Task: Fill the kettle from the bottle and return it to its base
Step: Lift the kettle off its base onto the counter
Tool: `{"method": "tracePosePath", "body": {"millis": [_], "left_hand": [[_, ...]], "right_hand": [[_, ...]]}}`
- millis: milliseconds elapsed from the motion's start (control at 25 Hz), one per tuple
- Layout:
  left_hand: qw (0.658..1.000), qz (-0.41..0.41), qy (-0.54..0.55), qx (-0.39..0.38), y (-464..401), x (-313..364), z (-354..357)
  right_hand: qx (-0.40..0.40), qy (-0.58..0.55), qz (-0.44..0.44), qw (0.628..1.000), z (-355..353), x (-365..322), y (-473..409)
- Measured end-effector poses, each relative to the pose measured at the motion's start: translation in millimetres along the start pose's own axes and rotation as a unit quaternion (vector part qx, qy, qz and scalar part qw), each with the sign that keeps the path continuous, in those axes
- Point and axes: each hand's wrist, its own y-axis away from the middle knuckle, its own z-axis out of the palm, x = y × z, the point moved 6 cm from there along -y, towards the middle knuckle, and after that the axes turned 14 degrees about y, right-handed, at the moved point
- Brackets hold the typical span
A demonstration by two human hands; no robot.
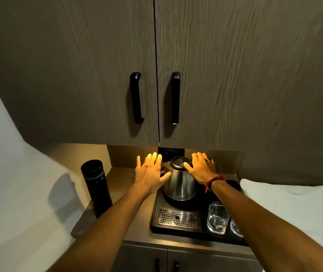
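A steel kettle (179, 182) with a black lid stands upright on its round black base (174, 202), on a black tray (155, 216). My left hand (150, 172) is spread open just left of the kettle, the thumb close to or touching its side. My right hand (202, 167) lies over the kettle's right side where the handle is hidden; its thumb rests on the lid's edge, fingers apart. A tall black bottle (96, 186) stands capped on the counter to the far left, apart from both hands.
Two clear glasses (217, 217) stand on the tray's front right, beside a perforated metal drip grate (177, 218). Wall cupboard doors with black handles (175, 98) hang low over the counter. A white cloth (294, 203) lies to the right; a wall socket sits behind the kettle.
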Motion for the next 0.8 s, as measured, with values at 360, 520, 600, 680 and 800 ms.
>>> {"method": "tracePosePath", "body": {"millis": [360, 520, 600, 680, 800], "left_hand": [[0.998, -0.052, -0.007, -0.032, -26, -45, 34], [0.998, -0.044, 0.0, -0.04, -30, -47, 39], [0.999, -0.033, -0.001, -0.036, -34, -46, 38], [0.999, -0.029, -0.002, -0.036, -38, -47, 36], [0.999, -0.028, -0.004, -0.028, -42, -50, 32]], "right_hand": [[-0.099, -0.035, 0.049, 0.993, 36, -14, -46], [-0.082, -0.036, 0.052, 0.995, 37, -15, -47], [-0.058, -0.095, 0.063, 0.992, 35, -10, -47], [-0.066, -0.142, 0.051, 0.986, 38, -3, -50], [-0.084, -0.249, 0.08, 0.962, 46, 15, -54]]}}
